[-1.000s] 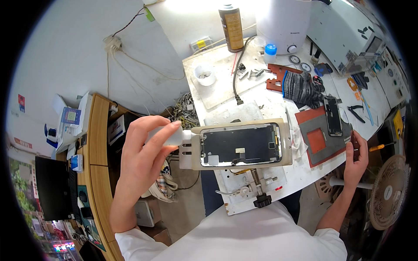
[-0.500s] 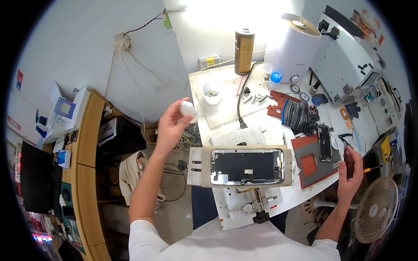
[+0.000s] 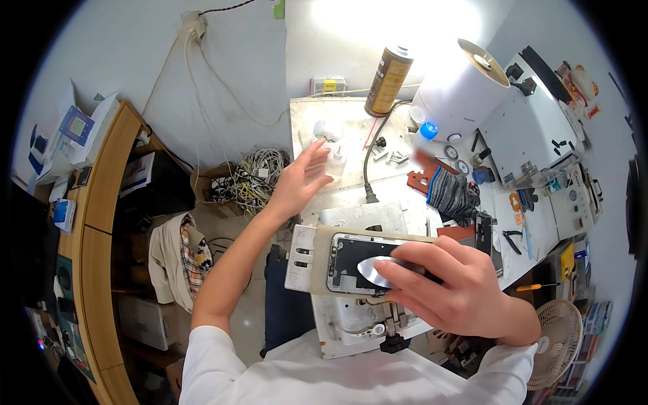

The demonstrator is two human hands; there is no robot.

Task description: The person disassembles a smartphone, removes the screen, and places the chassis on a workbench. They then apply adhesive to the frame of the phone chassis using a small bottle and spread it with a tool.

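Note:
My left hand (image 3: 304,177) is open beside a small white plastic bottle (image 3: 336,160), near a white cup (image 3: 328,129) at the table's back left. A phone (image 3: 349,251) lies with its dark inside showing, in a pale holder (image 3: 300,260) above a metal clamp with a black knob (image 3: 393,341). My right hand (image 3: 452,283) is over the phone, gripping a flat tool with a rounded silver blade (image 3: 371,271); the blade covers part of the phone, and the tool's handle is hidden by my fingers.
On the white table (image 3: 310,108) stand a spray can (image 3: 388,81) and white appliance (image 3: 449,94). A striped glove (image 3: 449,199), orange-red pad (image 3: 452,233) and cutters (image 3: 511,239) lie rightward. A fan (image 3: 560,337) is at lower right, a wooden desk (image 3: 98,202) left.
My left hand has let go of the white bottle near the cup and spread its fingers. My right hand has swung from the table's right side onto the phone with the tool.

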